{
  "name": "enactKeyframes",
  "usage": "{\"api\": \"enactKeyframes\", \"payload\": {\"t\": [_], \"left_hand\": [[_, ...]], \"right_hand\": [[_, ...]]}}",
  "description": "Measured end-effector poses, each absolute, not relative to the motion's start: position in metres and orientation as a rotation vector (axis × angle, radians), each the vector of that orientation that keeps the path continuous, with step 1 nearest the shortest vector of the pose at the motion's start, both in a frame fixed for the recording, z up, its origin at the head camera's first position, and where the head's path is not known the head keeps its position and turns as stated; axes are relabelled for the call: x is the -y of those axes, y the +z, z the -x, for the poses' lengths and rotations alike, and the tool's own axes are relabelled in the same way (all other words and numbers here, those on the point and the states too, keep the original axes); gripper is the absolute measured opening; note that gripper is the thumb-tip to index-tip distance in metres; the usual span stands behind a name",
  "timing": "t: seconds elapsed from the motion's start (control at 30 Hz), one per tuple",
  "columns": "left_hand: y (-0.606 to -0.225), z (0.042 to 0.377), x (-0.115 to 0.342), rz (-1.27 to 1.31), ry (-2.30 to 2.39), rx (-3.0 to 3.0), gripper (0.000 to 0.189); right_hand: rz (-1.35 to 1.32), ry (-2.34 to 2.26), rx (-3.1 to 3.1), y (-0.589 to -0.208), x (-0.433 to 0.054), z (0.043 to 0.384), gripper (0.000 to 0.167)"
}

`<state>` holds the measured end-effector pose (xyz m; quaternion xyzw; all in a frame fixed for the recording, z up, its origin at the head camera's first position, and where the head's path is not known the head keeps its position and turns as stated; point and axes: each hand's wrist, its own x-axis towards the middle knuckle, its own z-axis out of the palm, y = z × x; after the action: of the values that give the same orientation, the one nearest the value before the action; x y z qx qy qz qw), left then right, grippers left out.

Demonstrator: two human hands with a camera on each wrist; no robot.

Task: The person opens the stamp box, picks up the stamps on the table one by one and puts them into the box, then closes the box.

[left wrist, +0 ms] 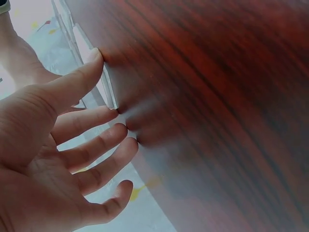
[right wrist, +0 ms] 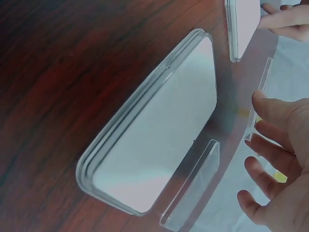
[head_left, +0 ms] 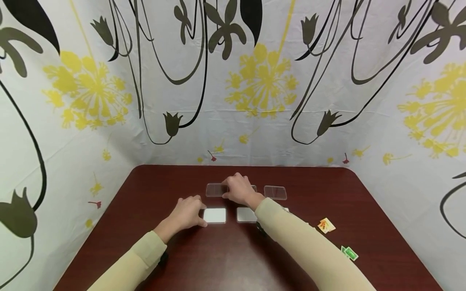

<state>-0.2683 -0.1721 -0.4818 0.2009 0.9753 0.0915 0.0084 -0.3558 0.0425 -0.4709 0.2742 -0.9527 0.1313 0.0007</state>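
My left hand (head_left: 187, 213) is at the left end of a flat, clear plastic case with a white face (head_left: 214, 216), its thumb and index finger pinching the edges. In the left wrist view the other fingertips rest close by on the table. Farther back, my right hand (head_left: 240, 190) pinches the right end of a thin clear plastic lid (head_left: 216, 190) between thumb and index finger, its other fingers spread. A second white-faced case (right wrist: 159, 130) lies below the right wrist, partly hidden by the sleeve in the head view. A second clear lid (right wrist: 190, 193) lies behind that case.
A third clear lid (head_left: 275, 192) lies at the back right. Small orange-patterned cards (head_left: 326, 225) and green cards (head_left: 350, 253) lie to the right of my right sleeve. A patterned cloth (head_left: 233, 137) hangs behind the dark red-brown table (head_left: 160, 182).
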Motion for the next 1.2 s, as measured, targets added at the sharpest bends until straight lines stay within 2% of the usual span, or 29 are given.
{"api": "enactKeyframes", "payload": {"t": [0.3,0.7,1.2], "left_hand": [[-0.4821,0.2684,0.1724,-0.620,0.264,-3.029,0.045],[-0.4815,0.2677,0.1688,-0.618,0.237,-3.032,0.049],[-0.4814,0.2659,0.1684,-0.644,0.236,-3.047,0.043]], "right_hand": [[-0.841,0.451,3.031,-0.4749,-0.0408,0.3584,0.041],[-0.856,0.384,3.041,-0.4774,-0.0441,0.3619,0.040],[-0.868,0.300,3.038,-0.4808,-0.0437,0.3602,0.042]]}}
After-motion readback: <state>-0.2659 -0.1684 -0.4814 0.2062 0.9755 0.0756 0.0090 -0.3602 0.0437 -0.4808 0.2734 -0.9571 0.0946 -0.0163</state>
